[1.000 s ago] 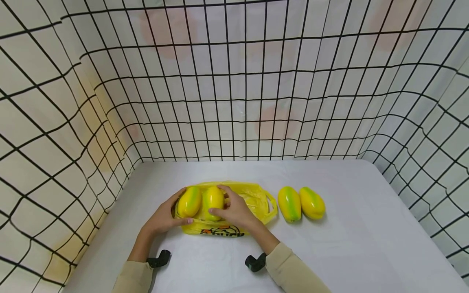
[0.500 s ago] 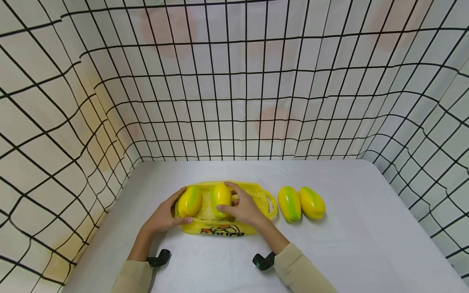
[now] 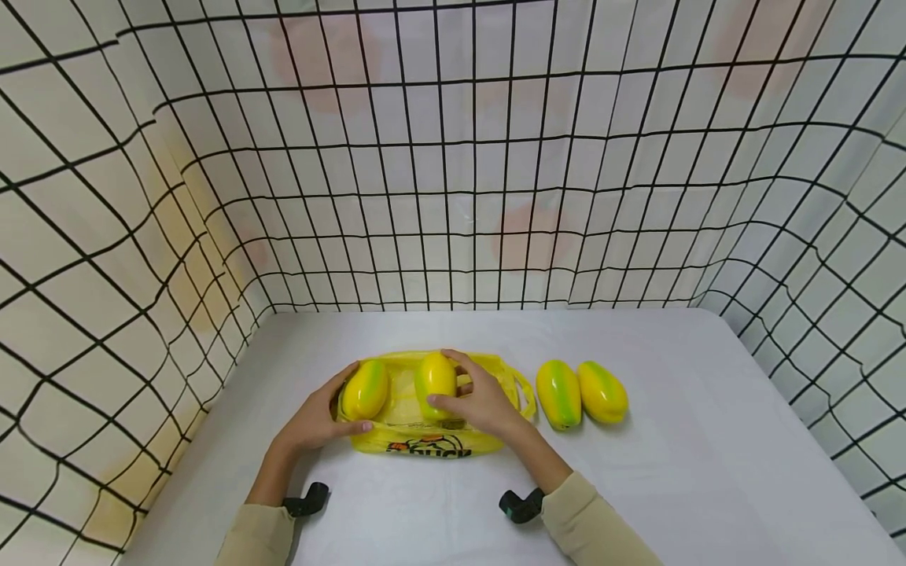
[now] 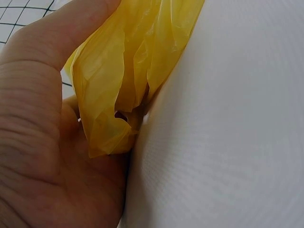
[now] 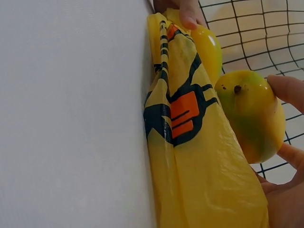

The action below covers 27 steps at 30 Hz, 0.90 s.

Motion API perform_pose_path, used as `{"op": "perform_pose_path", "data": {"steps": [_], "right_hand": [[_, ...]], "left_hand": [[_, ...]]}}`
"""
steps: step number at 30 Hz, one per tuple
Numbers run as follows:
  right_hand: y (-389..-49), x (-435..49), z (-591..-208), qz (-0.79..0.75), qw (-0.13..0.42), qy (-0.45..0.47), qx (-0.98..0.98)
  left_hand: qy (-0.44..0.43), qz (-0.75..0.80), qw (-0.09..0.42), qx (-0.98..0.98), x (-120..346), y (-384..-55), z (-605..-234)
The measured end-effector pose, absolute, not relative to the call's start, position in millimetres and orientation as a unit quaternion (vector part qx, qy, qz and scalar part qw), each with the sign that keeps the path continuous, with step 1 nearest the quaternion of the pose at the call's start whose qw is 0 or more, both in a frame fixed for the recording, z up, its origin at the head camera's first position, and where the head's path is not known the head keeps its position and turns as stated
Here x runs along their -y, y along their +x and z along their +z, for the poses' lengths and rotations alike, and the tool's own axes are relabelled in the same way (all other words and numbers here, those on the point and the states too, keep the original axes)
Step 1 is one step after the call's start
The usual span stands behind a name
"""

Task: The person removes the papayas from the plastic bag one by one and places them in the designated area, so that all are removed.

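Observation:
A yellow plastic bag lies on its side, mouth spread, with dark print along its front. My left hand holds the bag's left end, thumb in front and fingers behind; in the left wrist view the crumpled plastic sits between thumb and palm. Just inside that end rests one yellow-green papaya. My right hand grips a second papaya over the bag's opening, thumb in front, fingers at the far side. The right wrist view shows this papaya's dark stem spot beside the printed plastic.
Right of the bag's handle loop, two more papayas, one upright and one tilted, lie side by side on the white table. Black netting over pale walls surrounds the table at the back and sides.
My right hand has moved to the right along the bag with the papaya in its grip, widening the gap to the other papaya. The left hand has stayed in place.

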State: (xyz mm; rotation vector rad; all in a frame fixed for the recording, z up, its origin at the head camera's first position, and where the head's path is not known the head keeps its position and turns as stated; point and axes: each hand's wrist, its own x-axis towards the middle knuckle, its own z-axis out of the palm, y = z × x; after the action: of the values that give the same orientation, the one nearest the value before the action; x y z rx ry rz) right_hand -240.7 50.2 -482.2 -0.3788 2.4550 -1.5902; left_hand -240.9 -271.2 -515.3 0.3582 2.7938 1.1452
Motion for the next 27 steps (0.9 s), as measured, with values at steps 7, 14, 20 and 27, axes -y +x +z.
{"op": "perform_pose_path", "data": {"steps": [7,14,20,27], "right_hand": [[-238,-58,-476,-0.539,0.092,-0.13,-0.828],[-238,-66,-472,-0.533,0.089,-0.127,-0.832],[-237,-74,-470,-0.535,0.092,-0.116,-0.832],[-237,-85,-468,-0.537,0.09,-0.114,-0.831]], "left_hand": [[0.117,0.377,0.05,-0.918,273,-241,-517],[0.122,0.378,0.046,-0.916,273,-241,-518],[0.128,0.381,0.042,-0.915,275,-241,-519],[0.128,0.382,0.041,-0.914,275,-241,-519]]}}
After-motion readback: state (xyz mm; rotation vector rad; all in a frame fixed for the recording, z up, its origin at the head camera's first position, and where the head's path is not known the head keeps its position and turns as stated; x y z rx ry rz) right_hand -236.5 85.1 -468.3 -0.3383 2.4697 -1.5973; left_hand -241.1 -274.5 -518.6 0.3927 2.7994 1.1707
